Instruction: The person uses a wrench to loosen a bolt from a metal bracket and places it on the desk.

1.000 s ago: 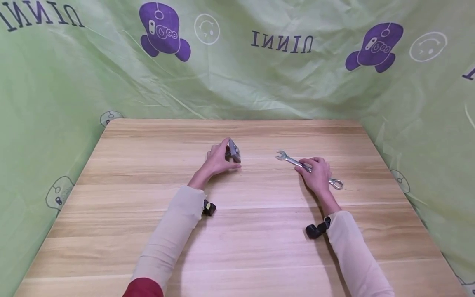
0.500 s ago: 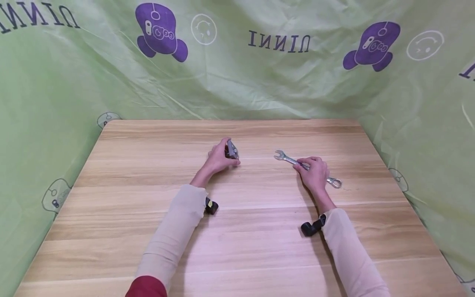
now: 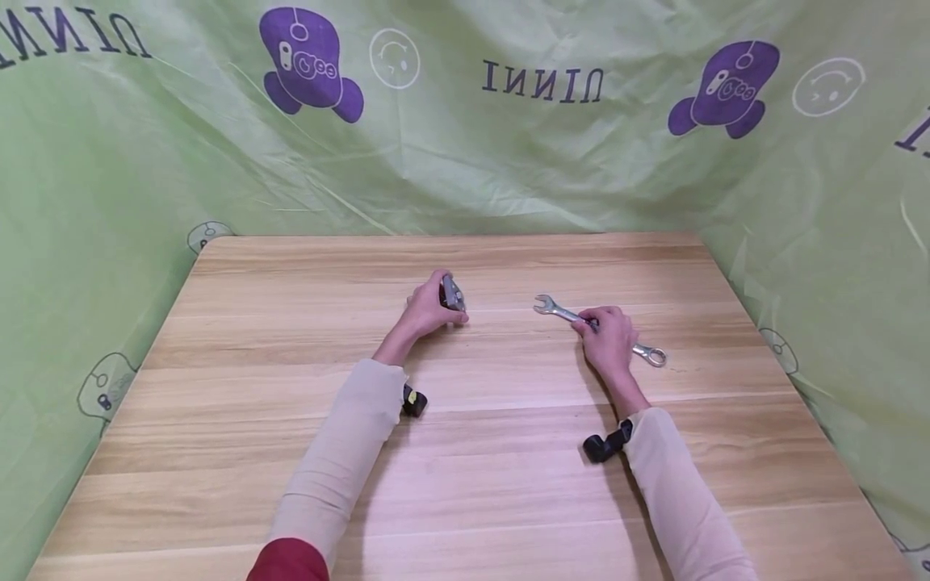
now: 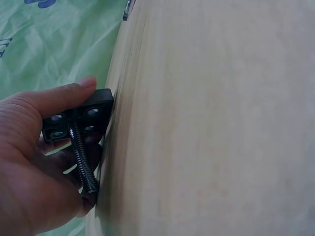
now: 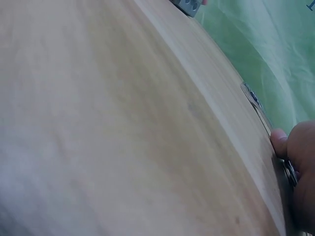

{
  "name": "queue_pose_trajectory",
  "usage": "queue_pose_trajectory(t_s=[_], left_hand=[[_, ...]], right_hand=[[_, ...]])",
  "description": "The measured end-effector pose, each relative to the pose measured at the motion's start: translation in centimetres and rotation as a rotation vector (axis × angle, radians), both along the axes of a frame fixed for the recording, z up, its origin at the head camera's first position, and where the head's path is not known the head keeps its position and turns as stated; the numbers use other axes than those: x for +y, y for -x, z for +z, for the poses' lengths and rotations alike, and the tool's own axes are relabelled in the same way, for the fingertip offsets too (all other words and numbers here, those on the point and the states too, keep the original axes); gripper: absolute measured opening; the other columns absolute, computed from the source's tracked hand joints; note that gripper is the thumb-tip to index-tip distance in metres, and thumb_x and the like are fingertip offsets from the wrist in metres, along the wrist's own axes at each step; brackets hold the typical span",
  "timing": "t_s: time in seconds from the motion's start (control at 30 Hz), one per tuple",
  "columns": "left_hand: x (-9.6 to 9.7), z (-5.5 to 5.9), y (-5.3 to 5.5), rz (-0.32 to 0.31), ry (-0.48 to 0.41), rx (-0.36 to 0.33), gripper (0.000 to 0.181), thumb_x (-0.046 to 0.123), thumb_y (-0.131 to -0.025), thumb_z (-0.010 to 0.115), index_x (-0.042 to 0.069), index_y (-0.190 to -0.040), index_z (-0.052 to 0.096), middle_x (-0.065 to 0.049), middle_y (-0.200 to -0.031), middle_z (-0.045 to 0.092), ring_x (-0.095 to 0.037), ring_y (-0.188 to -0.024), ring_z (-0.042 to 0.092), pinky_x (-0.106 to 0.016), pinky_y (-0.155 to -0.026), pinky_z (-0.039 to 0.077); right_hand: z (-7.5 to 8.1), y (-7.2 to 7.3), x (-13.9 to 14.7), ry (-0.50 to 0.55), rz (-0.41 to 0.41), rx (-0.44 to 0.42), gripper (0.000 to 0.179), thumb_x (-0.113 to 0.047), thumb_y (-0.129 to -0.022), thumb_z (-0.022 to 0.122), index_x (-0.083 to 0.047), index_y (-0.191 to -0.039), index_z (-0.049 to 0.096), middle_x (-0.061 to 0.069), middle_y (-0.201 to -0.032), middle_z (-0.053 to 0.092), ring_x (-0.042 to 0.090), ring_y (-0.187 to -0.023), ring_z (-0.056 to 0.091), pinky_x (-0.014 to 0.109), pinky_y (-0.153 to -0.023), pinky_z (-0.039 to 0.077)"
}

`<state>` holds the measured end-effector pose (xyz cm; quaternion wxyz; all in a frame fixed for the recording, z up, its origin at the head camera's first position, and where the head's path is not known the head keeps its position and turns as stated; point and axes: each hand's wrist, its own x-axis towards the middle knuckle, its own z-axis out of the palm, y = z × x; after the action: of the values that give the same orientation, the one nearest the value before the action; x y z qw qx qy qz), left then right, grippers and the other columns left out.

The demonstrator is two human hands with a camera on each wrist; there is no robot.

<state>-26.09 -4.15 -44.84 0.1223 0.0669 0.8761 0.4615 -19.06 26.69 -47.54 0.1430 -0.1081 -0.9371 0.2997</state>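
At the far middle of the table, my left hand (image 3: 426, 309) holds a grey metal block (image 3: 452, 294) between thumb and fingers. The left wrist view shows round holes in its dark underside and a threaded bolt (image 4: 82, 157) running from it past the palm. My right hand (image 3: 609, 339) pinches a silver combination wrench (image 3: 558, 310) by its shaft, low over the tabletop. Its open end points toward the left hand, and the ring end (image 3: 655, 357) sticks out on the other side. The right fingers hide the middle of the shaft.
A wood-grain table (image 3: 494, 484) lies under both hands. Green printed cloth (image 3: 450, 177) hangs behind it and along both sides. Black wrist cameras are strapped at the left sleeve (image 3: 363, 403) and the right sleeve (image 3: 676, 476).
The block has turned and sunk slightly in my left hand, with the thumb drawn in closer. The right hand keeps its hold on the wrench with little movement. The head view has shifted a little.
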Motion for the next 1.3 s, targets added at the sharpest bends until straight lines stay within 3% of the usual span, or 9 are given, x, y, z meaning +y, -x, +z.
queue_pose_trajectory(t_s=[0.17,0.43,0.63,0.9,1.1,1.3], left_hand=[[-0.4,0.4,0.0,-0.025,-0.026,-0.015,0.089,0.011,-0.073,0.086,0.012,-0.147,0.037,-0.024,-0.136,0.056,-0.041,-0.124,0.054,-0.053,-0.11,0.042],[-0.7,0.9,-0.1,-0.07,-0.048,0.004,0.075,0.004,-0.071,0.085,0.005,-0.135,0.046,-0.023,-0.116,0.065,-0.036,-0.107,0.064,-0.046,-0.097,0.052],[-0.9,1.2,-0.4,-0.067,-0.065,0.01,0.077,0.0,-0.069,0.085,0.004,-0.135,0.047,-0.025,-0.117,0.066,-0.037,-0.108,0.066,-0.047,-0.097,0.053],[-1.3,1.7,-1.1,-0.022,-0.159,-0.007,0.083,-0.002,-0.068,0.085,0.007,-0.14,0.046,-0.028,-0.127,0.064,-0.04,-0.116,0.064,-0.048,-0.103,0.05],[-1.4,2.3,-1.7,0.026,-0.287,-0.052,0.086,-0.006,-0.068,0.084,0.009,-0.143,0.045,-0.026,-0.133,0.062,-0.039,-0.12,0.063,-0.048,-0.107,0.047],[-1.5,2.6,-2.4,0.042,-0.377,-0.052,0.085,-0.007,-0.069,0.083,0.007,-0.143,0.045,-0.026,-0.131,0.063,-0.039,-0.117,0.065,-0.047,-0.106,0.048]], right_hand=[[-0.1,0.1,-0.2,-0.072,0.058,-0.003,0.026,-0.022,-0.093,0.069,-0.001,-0.109,0.07,0.022,-0.117,0.063,0.043,-0.109,0.055,0.058,-0.095,0.035],[0.5,0.0,-0.6,-0.142,0.106,-0.089,0.027,-0.025,-0.098,0.062,-0.002,-0.111,0.068,0.021,-0.119,0.061,0.043,-0.111,0.053,0.058,-0.094,0.037],[1.0,0.2,-0.7,-0.127,0.133,-0.115,0.026,-0.023,-0.1,0.059,-0.002,-0.113,0.065,0.02,-0.109,0.066,0.04,-0.102,0.059,0.054,-0.088,0.043],[1.8,-0.2,-0.6,-0.102,0.181,-0.186,0.025,-0.026,-0.103,0.054,-0.006,-0.117,0.059,0.016,-0.105,0.069,0.036,-0.096,0.064,0.052,-0.086,0.046],[2.4,-0.5,-1.0,-0.079,0.217,-0.155,0.026,-0.025,-0.104,0.053,-0.006,-0.12,0.056,0.016,-0.105,0.067,0.036,-0.095,0.063,0.053,-0.085,0.047],[4.2,-0.8,-2.5,-0.082,0.277,-0.073,0.025,-0.025,-0.101,0.058,-0.007,-0.119,0.059,0.015,-0.105,0.071,0.033,-0.09,0.065,0.05,-0.078,0.049]])
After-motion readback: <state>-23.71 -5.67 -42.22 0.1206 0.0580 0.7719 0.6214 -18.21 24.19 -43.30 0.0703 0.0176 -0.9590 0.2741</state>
